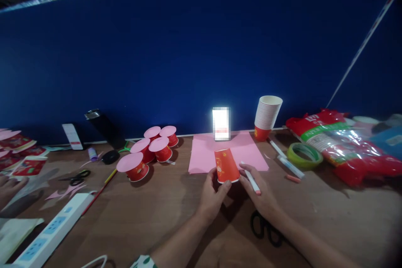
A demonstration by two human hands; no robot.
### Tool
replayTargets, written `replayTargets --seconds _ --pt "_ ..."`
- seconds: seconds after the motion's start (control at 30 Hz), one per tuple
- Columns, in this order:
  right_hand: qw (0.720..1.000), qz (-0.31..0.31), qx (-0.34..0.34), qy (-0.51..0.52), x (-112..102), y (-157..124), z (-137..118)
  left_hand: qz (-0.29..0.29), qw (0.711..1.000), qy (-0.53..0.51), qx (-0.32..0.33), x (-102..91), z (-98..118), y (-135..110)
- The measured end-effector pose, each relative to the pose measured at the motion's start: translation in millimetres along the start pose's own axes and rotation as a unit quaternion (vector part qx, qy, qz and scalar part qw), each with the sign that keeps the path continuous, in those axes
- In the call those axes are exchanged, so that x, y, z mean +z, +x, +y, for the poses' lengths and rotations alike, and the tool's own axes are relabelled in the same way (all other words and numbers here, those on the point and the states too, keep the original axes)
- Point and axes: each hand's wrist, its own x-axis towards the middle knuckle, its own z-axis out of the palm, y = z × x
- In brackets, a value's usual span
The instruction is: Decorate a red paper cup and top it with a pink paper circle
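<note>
My left hand (212, 194) grips an upside-down red paper cup (226, 166) that stands at the near edge of a pink paper sheet (204, 153). My right hand (262, 194) touches the cup's other side and holds a white marker with a pink tip (251, 179) between its fingers. Black scissors (265, 226) lie on the wooden table just under my right wrist.
Several red cups capped with pink discs (150, 153) stand at left. A stack of paper cups (266, 117), a bright phone (221, 123), a green tape roll (304, 155), pens (290, 166) and a red plastic bag (342, 146) lie behind and right. A power strip (53, 232), small scissors (78, 177) and another person's hand (9, 188) are at left.
</note>
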Motion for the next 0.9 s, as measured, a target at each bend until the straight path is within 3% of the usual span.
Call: replayTargets --seconds 0.4,0.9 --pt "1.0 -0.023 -0.012 0.014 0.5 -2.5 6.9 -0.074 0.997 0.0 0.014 -5.0 1.3 -0.9" --pt "0.999 -0.028 -0.034 0.013 -1.3 -1.2 6.6 -0.049 0.998 -0.028 0.004 -4.1 -3.1 -1.6"
